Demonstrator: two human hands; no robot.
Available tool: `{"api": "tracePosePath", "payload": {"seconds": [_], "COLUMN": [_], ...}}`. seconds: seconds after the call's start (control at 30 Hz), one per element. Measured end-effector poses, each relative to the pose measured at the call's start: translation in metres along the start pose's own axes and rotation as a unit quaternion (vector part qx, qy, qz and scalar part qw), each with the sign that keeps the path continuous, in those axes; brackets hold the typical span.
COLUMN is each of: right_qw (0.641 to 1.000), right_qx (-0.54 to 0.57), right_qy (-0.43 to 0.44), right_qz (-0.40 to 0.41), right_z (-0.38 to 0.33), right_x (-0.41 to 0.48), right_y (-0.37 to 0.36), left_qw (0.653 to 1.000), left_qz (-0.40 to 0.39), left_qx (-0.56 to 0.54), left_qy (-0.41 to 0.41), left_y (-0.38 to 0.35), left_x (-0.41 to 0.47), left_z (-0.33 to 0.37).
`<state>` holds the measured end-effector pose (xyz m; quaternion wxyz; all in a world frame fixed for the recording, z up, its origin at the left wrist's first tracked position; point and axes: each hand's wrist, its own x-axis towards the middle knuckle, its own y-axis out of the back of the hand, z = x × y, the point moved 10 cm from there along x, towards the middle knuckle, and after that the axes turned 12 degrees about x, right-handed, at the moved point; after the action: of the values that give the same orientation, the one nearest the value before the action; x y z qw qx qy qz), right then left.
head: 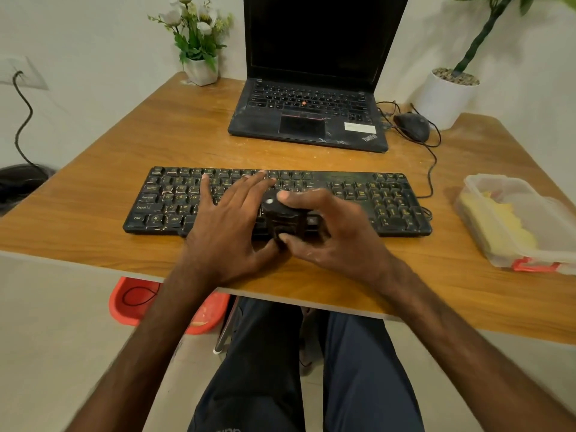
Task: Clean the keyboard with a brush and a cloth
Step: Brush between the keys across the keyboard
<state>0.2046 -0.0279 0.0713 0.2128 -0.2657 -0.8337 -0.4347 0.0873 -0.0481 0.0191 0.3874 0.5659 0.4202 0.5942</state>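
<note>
brush (285, 219) seems light and stiff; right hand (330, 232) fingers grasp its body, left hand (227, 213) lies flat, released, on keyboard (389, 207).

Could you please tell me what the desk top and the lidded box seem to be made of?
Desk top: wood-grain board, probably laminate, with a dull sheen; its front edge shows a pale core. Box: cloudy translucent plastic, likely; something yellow shows through its walls.

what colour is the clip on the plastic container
The clip is orange-red; the head view shows it.
</note>
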Motion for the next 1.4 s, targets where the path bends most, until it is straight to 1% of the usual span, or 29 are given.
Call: {"api": "tracePosePath", "payload": {"seconds": [0.07,0.13,0.23,0.33,0.43,0.5,0.57,0.7,0.77,0.93,1.0,1.07,1.13,1.2,1.27,1.33,1.4], "right_qw": [1.000,1.000,0.997,0.992,0.993,0.996,0.997,0.986,0.983,0.994,0.991,0.983,0.977,0.974,0.975,0.978,0.974], "right_qx": [-0.014,-0.003,0.002,0.003,0.033,0.032,0.018,0.007,0.014,0.002,-0.013,-0.010,0.002,0.032,0.055,0.046,0.025], "right_qy": [0.016,-0.001,-0.049,-0.064,-0.062,-0.047,-0.051,-0.128,-0.146,-0.101,-0.119,-0.158,-0.174,-0.189,-0.190,-0.185,-0.194], "right_qz": [-0.020,-0.011,0.054,0.106,0.097,0.068,0.051,0.102,0.113,0.041,0.054,0.094,0.124,0.124,0.100,0.089,0.112], "right_z": [-0.003,0.002,0.013,0.017,0.015,0.011,0.014,0.044,0.048,0.027,0.040,0.059,0.065,0.062,0.054,0.054,0.066], "right_x": [0.003,-0.004,-0.026,-0.033,-0.016,-0.001,0.008,0.012,0.010,0.015,0.019,0.019,0.015,0.008,0.003,0.003,0.006], "right_y": [-0.009,0.001,0.039,0.062,0.046,0.026,0.018,0.051,0.056,0.022,0.034,0.058,0.071,0.062,0.046,0.044,0.060], "left_qw": [1.000,1.000,1.000,0.999,1.000,1.000,1.000,0.999,0.999,1.000,0.999,0.999,0.999,0.999,0.999,0.999,0.999], "left_qz": [-0.004,-0.005,-0.007,-0.008,-0.002,0.001,-0.002,-0.010,-0.009,-0.005,-0.010,-0.014,-0.016,-0.020,-0.020,-0.020,-0.022], "left_qx": [-0.005,-0.002,0.021,0.031,0.027,0.027,0.026,0.033,0.032,0.031,0.034,0.040,0.044,0.046,0.047,0.047,0.046], "left_qy": [-0.001,0.004,0.007,0.006,0.007,0.004,0.001,0.008,0.007,0.004,0.005,0.009,0.011,0.011,0.010,0.007,0.006], "left_y": [0.000,0.000,-0.002,-0.002,0.000,-0.001,-0.002,-0.001,-0.001,-0.002,-0.002,-0.001,-0.001,-0.003,-0.005,-0.005,-0.006], "left_x": [0.000,0.000,0.000,0.001,0.000,-0.001,0.000,0.000,0.000,-0.001,-0.001,-0.001,0.000,0.000,0.000,0.000,0.000], "left_z": [0.001,-0.001,-0.001,0.001,0.000,0.000,0.001,0.000,0.001,0.001,0.001,0.001,0.000,0.000,0.000,-0.001,0.000]}}
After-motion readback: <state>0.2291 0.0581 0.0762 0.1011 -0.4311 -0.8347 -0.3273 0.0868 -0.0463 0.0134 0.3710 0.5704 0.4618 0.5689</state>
